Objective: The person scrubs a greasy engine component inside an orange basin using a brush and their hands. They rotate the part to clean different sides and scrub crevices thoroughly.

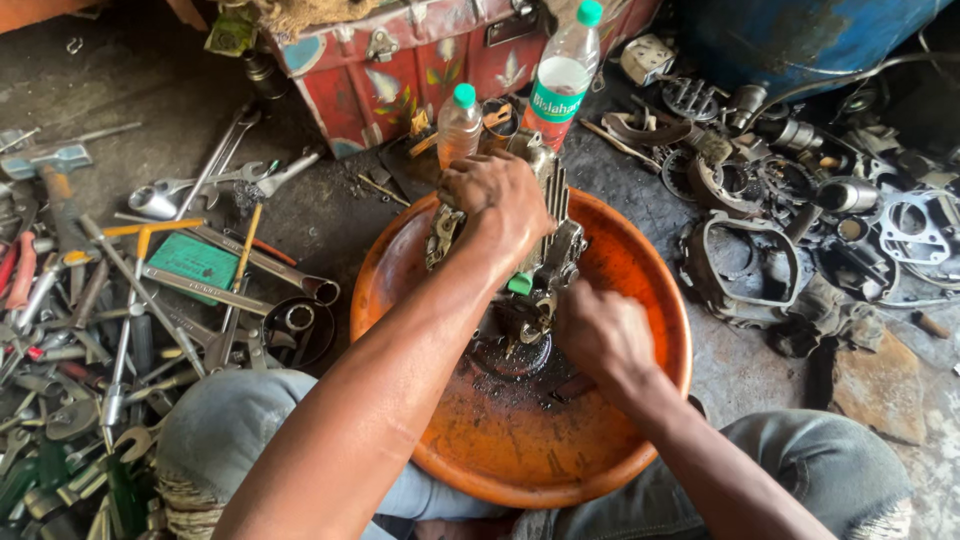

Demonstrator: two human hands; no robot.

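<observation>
Finned metal engine part (545, 262) standing upright in the orange basin (640, 440), over a dark oily pool. Left hand (497, 200) clamped over its top end, steadying; right hand (603, 332) clenched low against its base, whatever sits inside the fist hidden. Likely heavy, rigid and oil-slick: best gripped at the fins and cast edges, never on wet flat faces. Two plastic bottles (560, 75) just behind; spanners (190, 270) scattered on the floor at left.
</observation>
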